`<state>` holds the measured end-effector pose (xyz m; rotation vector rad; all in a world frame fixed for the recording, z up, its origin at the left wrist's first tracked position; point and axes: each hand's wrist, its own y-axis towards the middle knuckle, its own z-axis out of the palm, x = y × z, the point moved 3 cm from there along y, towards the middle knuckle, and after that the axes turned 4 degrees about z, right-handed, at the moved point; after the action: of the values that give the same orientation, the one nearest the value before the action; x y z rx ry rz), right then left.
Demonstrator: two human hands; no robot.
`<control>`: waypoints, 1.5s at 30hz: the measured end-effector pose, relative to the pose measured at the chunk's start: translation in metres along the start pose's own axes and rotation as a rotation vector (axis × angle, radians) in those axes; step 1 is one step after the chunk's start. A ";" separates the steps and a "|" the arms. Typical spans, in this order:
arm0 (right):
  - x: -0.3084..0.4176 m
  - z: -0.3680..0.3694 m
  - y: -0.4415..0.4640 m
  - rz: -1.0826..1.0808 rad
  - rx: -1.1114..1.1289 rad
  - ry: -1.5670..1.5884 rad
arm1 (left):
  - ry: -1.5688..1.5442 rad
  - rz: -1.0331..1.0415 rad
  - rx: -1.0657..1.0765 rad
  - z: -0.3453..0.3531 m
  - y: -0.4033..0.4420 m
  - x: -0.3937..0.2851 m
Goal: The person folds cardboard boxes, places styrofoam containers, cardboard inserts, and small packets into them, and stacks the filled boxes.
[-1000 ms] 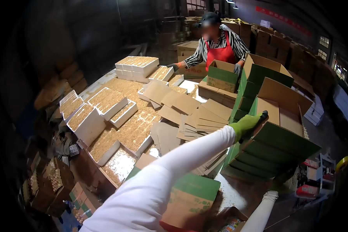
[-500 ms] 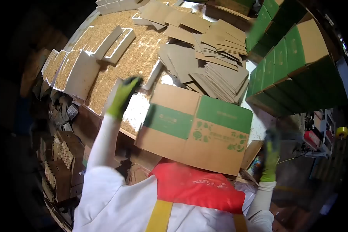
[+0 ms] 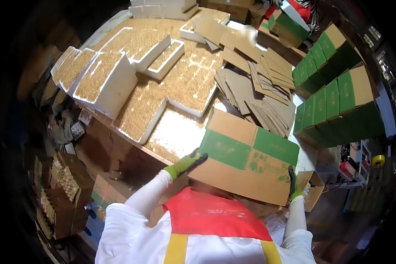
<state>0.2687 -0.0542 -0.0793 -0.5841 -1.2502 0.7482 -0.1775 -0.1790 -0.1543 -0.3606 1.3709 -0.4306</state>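
Observation:
A flattened green and brown carton (image 3: 244, 167) lies at the front edge of the table, close to my red apron. My left hand (image 3: 187, 163), in a green glove with dark fingertips, grips its left edge. My right hand (image 3: 294, 185), gloved alike, holds its right edge, with the fingers along the side. Just beyond the carton lie grey-brown cardboard sheets (image 3: 268, 110) in loose, overlapping piles. To its left are white foam trays (image 3: 156, 121) filled with sawdust-like material, with a bare white surface between them.
Rows of green cartons (image 3: 339, 103) stand at the right. Tall white foam boxes (image 3: 114, 94) are at the left. A small open box (image 3: 314, 187) sits beside my right hand. Egg trays (image 3: 65, 176) are at the lower left. Part of another person (image 3: 301, 9) shows at the top right.
My right hand has left the green cartons at the right and my left hand has come from above the trays. Both now hold the flat carton's sides.

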 end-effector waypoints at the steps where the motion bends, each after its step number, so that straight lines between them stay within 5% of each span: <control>1: 0.000 0.006 0.002 -0.023 -0.008 0.009 | 0.021 0.016 0.017 -0.004 0.007 0.001; 3: -0.025 -0.094 0.059 -0.610 -0.139 -0.358 | 0.065 0.062 -0.045 -0.007 -0.001 -0.003; 5: -0.056 -0.164 0.092 -0.544 -0.183 -0.300 | -0.341 0.095 -0.150 0.000 -0.015 0.003; 6: -0.052 -0.140 0.073 -0.489 -0.309 -0.664 | -0.287 0.189 -0.130 0.002 -0.021 0.006; 7: -0.053 -0.099 0.030 -0.412 -0.462 -1.015 | 0.250 0.413 -0.136 0.002 -0.023 0.004; 9: -0.055 -0.058 0.012 -0.444 -0.553 -0.988 | 0.516 0.638 -0.125 0.025 -0.037 -0.029; 11: -0.049 -0.052 0.010 -0.516 -0.564 -0.989 | 0.798 0.640 -0.170 0.029 -0.041 -0.044; 14: -0.029 -0.045 -0.017 -0.587 -0.542 -1.131 | 0.809 0.704 0.020 0.042 -0.071 -0.110; 17: 0.044 -0.015 -0.081 -0.516 -0.526 -1.662 | 1.300 0.870 0.303 0.046 -0.088 -0.173; 18: 0.077 0.017 -0.119 -0.671 -0.379 -1.745 | 1.206 0.764 0.271 0.042 -0.090 -0.191; 19: 0.094 0.027 -0.141 -1.326 -0.306 -1.972 | 1.072 0.879 0.158 0.044 -0.097 -0.221; 21: 0.150 0.120 -0.205 -1.460 -0.251 -1.654 | 1.073 0.652 0.242 0.047 -0.094 -0.278; 23: 0.152 0.154 -0.190 -1.334 0.058 -1.554 | 1.017 0.481 0.284 0.037 -0.060 -0.300; 25: 0.147 0.168 -0.155 -1.232 -0.202 -1.791 | 1.259 0.309 0.170 0.050 -0.052 -0.341; 27: 0.163 0.155 -0.133 -1.504 -0.102 -1.646 | 1.749 0.520 -0.202 0.073 -0.048 -0.359; 29: 0.178 0.162 -0.130 -1.260 -0.112 -1.778 | 1.822 1.163 -0.809 0.108 -0.040 -0.350; 31: 0.190 0.166 -0.125 -1.332 -0.077 -1.703 | 1.390 1.467 -0.428 0.157 -0.057 -0.335; 36: 0.218 0.166 -0.119 -0.898 0.354 -1.521 | 1.288 1.007 0.006 0.191 -0.010 -0.289; 39: 0.218 0.156 -0.104 -0.755 0.453 -1.536 | 1.365 1.373 -0.279 0.193 -0.025 -0.273; 41: 0.213 0.164 -0.100 -0.726 0.612 -1.448 | 1.395 1.443 -0.363 0.198 -0.035 -0.264; 42: 0.216 0.168 -0.112 -0.632 0.438 -1.579 | 1.414 1.480 -0.409 0.198 -0.043 -0.260; 45: 0.232 0.160 -0.073 -0.812 0.322 -1.504 | 1.334 1.569 -0.417 0.197 -0.058 -0.247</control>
<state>0.1589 0.0778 0.1558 0.9673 -2.3975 0.5969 -0.0237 -0.1078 0.1181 0.8874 2.5024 1.1617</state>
